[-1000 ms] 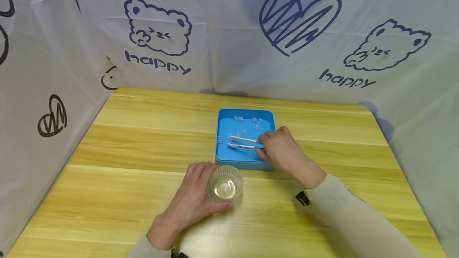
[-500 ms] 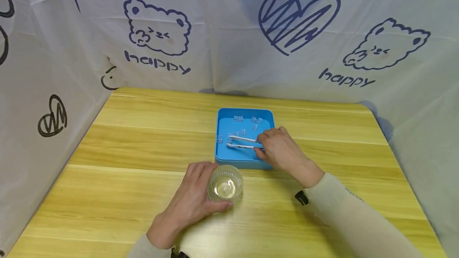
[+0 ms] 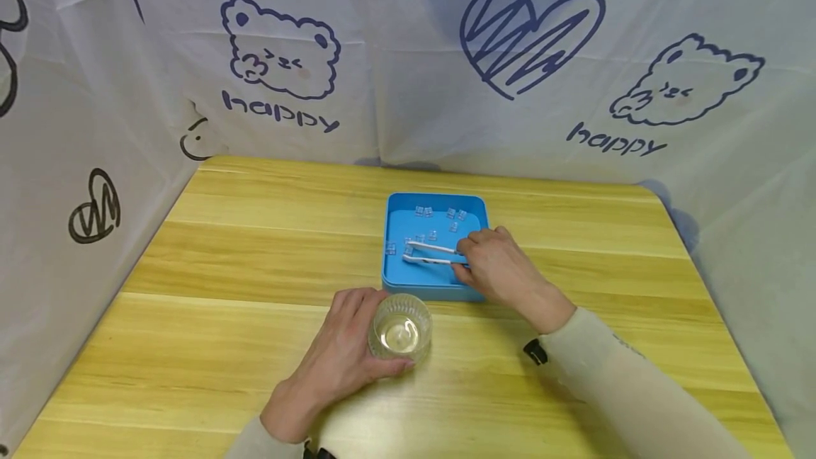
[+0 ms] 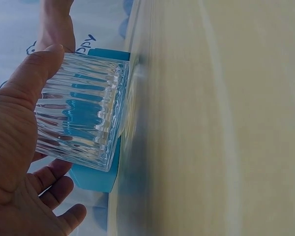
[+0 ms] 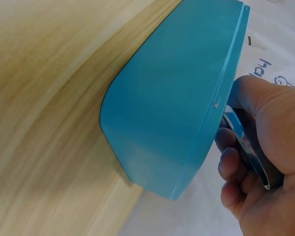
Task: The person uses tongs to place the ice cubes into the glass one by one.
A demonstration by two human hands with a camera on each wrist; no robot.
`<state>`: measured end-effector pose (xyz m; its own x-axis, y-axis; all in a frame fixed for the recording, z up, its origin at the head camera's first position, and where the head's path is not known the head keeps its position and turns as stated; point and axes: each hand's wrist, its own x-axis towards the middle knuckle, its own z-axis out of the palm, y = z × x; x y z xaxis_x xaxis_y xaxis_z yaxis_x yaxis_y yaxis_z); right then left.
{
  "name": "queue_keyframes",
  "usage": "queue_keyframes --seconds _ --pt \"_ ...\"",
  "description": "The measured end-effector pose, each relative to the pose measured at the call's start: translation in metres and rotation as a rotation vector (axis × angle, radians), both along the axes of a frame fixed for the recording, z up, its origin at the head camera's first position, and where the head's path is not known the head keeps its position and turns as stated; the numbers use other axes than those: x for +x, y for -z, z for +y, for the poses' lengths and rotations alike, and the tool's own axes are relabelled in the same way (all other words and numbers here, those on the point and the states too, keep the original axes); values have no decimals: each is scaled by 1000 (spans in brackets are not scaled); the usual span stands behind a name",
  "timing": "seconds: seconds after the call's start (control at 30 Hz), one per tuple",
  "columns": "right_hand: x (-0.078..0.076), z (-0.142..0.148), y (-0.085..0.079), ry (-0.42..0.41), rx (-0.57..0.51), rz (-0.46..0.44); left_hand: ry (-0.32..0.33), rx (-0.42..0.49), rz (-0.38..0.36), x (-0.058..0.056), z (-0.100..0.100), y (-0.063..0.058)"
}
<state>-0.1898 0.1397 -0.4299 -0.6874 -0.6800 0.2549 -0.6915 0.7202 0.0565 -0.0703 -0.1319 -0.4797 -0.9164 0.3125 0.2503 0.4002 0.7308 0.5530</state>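
Observation:
In the head view my left hand [image 3: 341,353] holds a clear ribbed glass [image 3: 400,331] standing on the table in front of a blue box [image 3: 437,197]. The left wrist view shows the thumb along one side of the glass [image 4: 83,113], with several fingers at the other. My right hand [image 3: 506,271] reaches over the box's right side and grips a pair of tongs [image 3: 433,261] with pale arms. The tips stand apart on either side of a small clear block [image 3: 409,249]. From the right wrist, the metal tongs [image 5: 248,147] lie between thumb and fingers; the box wall hides their tips.
Several other clear blocks [image 3: 454,227] lie scattered in the box, mostly towards its back and left. Its raised walls enclose them. The wood-grain table [image 3: 223,289] ends at white cloth walls [image 3: 408,91] with printed drawings, behind and on both sides.

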Motion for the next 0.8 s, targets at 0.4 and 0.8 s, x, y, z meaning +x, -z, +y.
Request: queue_keyframes --seconds 0.4,0.8 --pt "0 -1 0 16 16 -30 1 -1 7 1 -1 0" --pt "1 -2 1 12 7 -47 5 9 10 1 -1 1"
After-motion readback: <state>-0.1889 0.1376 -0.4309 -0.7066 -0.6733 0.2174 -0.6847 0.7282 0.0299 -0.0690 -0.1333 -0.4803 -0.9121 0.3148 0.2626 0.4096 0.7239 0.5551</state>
